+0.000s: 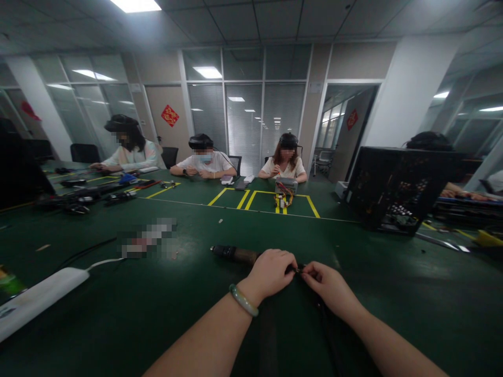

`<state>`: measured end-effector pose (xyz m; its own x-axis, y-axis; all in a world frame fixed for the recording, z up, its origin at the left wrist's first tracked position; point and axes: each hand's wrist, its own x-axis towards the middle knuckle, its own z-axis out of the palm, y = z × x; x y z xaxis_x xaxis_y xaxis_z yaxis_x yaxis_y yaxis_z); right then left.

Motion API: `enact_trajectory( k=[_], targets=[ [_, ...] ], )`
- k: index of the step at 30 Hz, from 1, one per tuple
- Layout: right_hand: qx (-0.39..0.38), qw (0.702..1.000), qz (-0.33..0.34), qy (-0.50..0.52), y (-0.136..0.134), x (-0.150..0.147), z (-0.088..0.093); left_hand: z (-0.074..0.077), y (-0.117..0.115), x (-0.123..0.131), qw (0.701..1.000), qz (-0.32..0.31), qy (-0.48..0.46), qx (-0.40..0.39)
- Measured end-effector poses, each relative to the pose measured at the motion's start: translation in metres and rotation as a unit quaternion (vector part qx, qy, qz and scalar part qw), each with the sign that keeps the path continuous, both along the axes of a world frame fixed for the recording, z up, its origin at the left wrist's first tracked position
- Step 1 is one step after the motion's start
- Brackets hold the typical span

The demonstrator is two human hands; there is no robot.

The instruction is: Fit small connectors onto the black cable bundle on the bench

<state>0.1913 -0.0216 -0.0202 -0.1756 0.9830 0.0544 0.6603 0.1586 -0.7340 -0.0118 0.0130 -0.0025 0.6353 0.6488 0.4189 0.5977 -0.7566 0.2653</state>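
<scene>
An electric screwdriver [239, 255], dark and cylindrical with a metal tip at its left end, lies on the green table [184, 314]. My left hand [271, 272] is closed over its rear end, thumb and fingertips pinched together. Close beside it, my right hand [326, 283] pinches a small dark cable end, which shows a brassy glint between the two hands. From there a black cable [323, 319] runs down towards me. My fingers hide where the screwdriver's rear and the cable end come together, so I cannot tell whether they are joined.
A white power strip [43, 298] lies at left with cords beside it. A black computer case [393, 188] stands at right. Across the table, several people sit; a metal power supply [286, 186] with coloured wires is before one. Dark parts [82, 198] lie far left.
</scene>
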Motion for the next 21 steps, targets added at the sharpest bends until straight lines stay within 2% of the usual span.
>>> enact_trajectory(
  k=[10,21],
  targets=[
    [0.01,1.0,-0.002,-0.004,0.0024,0.0003,-0.0046,0.004,-0.0031,0.0013,1.0,0.017,0.022,0.002],
    [0.014,1.0,0.004,0.007,-0.0002,-0.0003,0.0,0.0057,-0.0036,0.0004,1.0,0.015,0.017,0.0]
  ],
)
